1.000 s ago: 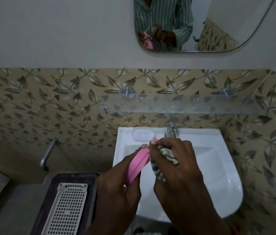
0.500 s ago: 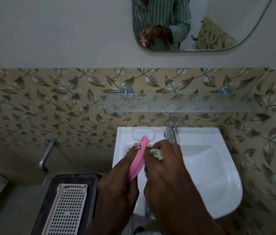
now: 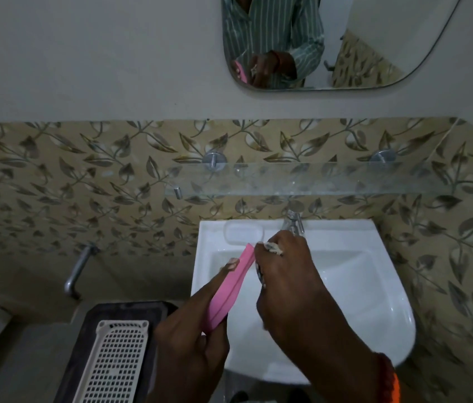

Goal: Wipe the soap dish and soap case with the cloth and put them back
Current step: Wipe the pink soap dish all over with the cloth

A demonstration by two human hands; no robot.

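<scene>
Pink soap case [image 3: 230, 289], held edge-on above the left part of the white basin [image 3: 374, 301]. Left hand [image 3: 191, 338] curled round its lower end, one finger stretched up along the left side. Right hand [image 3: 290, 274] bunched tight around the cloth [image 3: 273, 248], pressing it against the case's upper right edge; only scraps of cloth peeking out between the fingers. Clear soap dish [image 3: 244, 232] sitting on the basin's back ledge, just beyond the case's tip. Tap [image 3: 294, 221] right behind the right knuckles, partly hidden by them. Glass shelf [image 3: 316, 180] on the leaf-patterned tiles above. Mirror [image 3: 345, 39] higher up, showing a striped shirt and both hands. White perforated tray [image 3: 116, 362] on a dark surface down left.
</scene>
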